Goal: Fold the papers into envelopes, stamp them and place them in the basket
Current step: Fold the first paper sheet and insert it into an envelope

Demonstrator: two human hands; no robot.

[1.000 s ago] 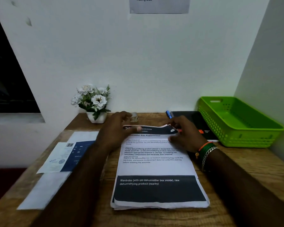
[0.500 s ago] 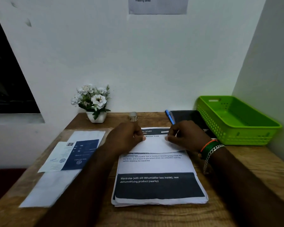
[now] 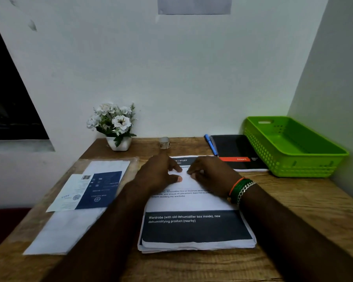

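Papers (image 3: 194, 202) stacked at six o'clock for folding. Top flap pinned flat under left hand (image 3: 161, 174) and right hand (image 3: 210, 174), fingers pressing, gripping nothing. Basket (image 3: 293, 147) parked at two o'clock for finished envelopes.

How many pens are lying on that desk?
1: a blue pen at the back of the wooden desk, beside the left edge of the black notebook. Others may be hidden under papers.

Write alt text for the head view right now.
Both hands, left hand and right hand, press a folded-down flap on the top sheet of a paper stack on a wooden desk. An empty green basket sits at right.
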